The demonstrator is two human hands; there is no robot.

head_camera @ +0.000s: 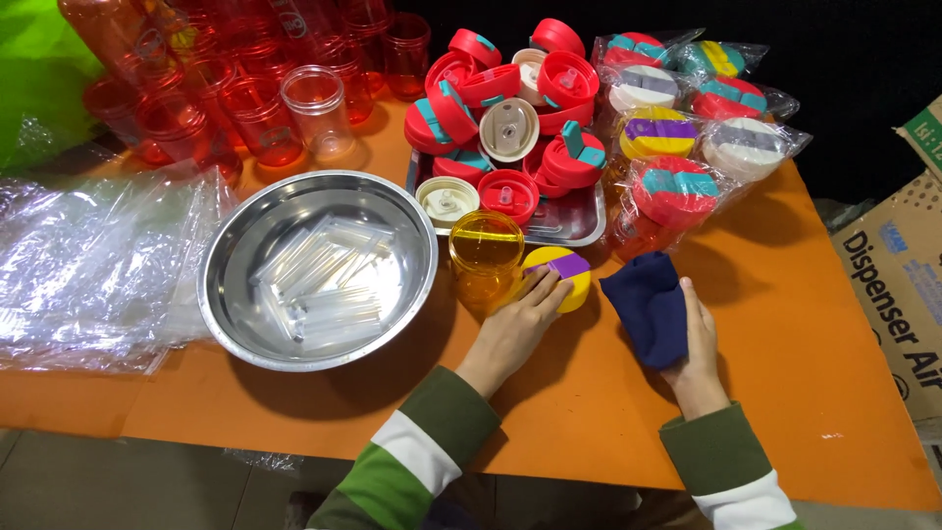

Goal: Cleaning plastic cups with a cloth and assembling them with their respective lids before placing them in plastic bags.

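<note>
Head view looks down on a yellow lid (561, 275) with a purple flip tab, lying flat on the orange surface (805, 373), just beside a yellow cup (486, 257) that stands upright with its mouth open. Left hand (515, 329) lies over the near edge of that lid, fingers loosely spread and resting on its top rather than gripping it. Right hand (695, 345) is wrapped around the near side of a dark blue cloth (648, 304), fingers curled against it, the cloth bunched on the surface just right of the lid.

Left of the cup sits a round steel bowl (231, 285) holding clear plastic straws. Behind the cup, a steel tray (579, 228) carries a heap of red and cream lids with teal tabs. Right of the tray lie bagged lids (677, 147) in clear wrappers, in red, yellow and white. At the far left stand red cups (240, 88) and one clear cup (316, 110). Crumpled clear plastic bags (93, 265) cover the left end of the surface, and a cardboard box (898, 285) stands past the right edge.
</note>
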